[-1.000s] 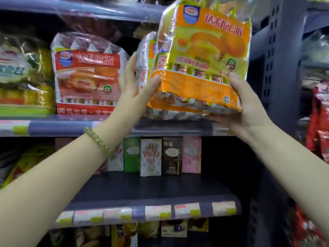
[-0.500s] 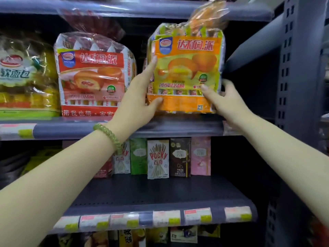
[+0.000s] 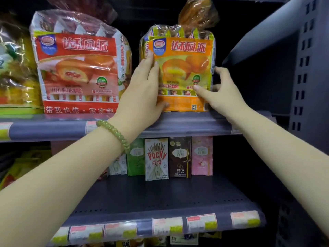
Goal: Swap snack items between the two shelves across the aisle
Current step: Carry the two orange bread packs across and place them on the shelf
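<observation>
An orange and yellow bag of snack cakes (image 3: 183, 68) stands upright on the upper shelf (image 3: 187, 122), near its right end. My left hand (image 3: 142, 91) grips the bag's left side, thumb on its lower front. My right hand (image 3: 219, 90) holds the bag's right edge, fingers curled round it. A larger red bag of the same brand (image 3: 80, 65) stands to the left on the same shelf, apart from the orange one.
Yellow bags (image 3: 16, 68) fill the far left of the upper shelf. Several Pocky boxes (image 3: 156, 159) stand at the back of the lower shelf (image 3: 160, 198). A grey perforated upright (image 3: 308, 68) rises on the right.
The orange bag has come down from in front of my face and gone back onto the upper shelf. Both hands moved forward with it and still hold its sides.
</observation>
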The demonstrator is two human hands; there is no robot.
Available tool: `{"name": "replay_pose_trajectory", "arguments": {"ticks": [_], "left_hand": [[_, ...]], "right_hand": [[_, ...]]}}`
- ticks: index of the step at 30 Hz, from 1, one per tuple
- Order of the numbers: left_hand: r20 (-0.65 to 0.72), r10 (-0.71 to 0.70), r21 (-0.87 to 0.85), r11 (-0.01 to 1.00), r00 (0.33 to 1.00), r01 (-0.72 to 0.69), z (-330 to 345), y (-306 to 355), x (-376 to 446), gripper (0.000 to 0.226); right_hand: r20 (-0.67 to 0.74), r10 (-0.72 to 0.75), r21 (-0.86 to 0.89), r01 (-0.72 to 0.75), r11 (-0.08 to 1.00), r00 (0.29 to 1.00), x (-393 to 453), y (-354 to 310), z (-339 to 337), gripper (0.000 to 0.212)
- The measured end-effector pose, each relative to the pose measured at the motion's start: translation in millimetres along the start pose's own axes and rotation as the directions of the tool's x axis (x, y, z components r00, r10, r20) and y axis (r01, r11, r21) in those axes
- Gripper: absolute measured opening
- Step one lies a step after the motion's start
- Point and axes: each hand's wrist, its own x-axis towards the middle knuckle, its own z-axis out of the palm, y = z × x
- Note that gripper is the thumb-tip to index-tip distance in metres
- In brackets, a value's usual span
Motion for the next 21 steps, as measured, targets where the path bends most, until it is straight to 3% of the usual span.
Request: {"name": "replay_pose_trajectory", "arguments": {"ticks": [3, 8, 14, 21], "left_hand": [[-0.013, 0.02, 0.015, 1.0, 1.0, -0.02, 6.1, -1.9, -4.4, 0.086], [-0.116, 0.014, -0.006, 1.0, 0.993, -0.015, 15.0, -11.7, -14.2, 0.062], [-0.126, 0.017, 0.008, 1.0, 0.992, -0.016, 19.0, -6.4, -16.7, 0.058], [-0.107, 0.018, -0.013, 1.0, 0.994, -0.019, 19.0, -4.2, -18.5, 0.057]], "right_hand": [[0.026, 0.032, -0.033, -0.031, 0.999, 0.999, 2.4, 7.3, -2.7, 0.077], [0.019, -0.039, -0.177, 0.042, 0.983, 0.999, -5.4, 10.9, -1.9, 0.077], [0.007, -0.074, -0.19, 0.074, 0.979, 0.997, -10.1, 11.8, 0.6, 0.081], [-0.089, -0.158, -0.236, 0.134, 0.963, 0.983, -13.5, 10.4, 5.8, 0.071]]}}
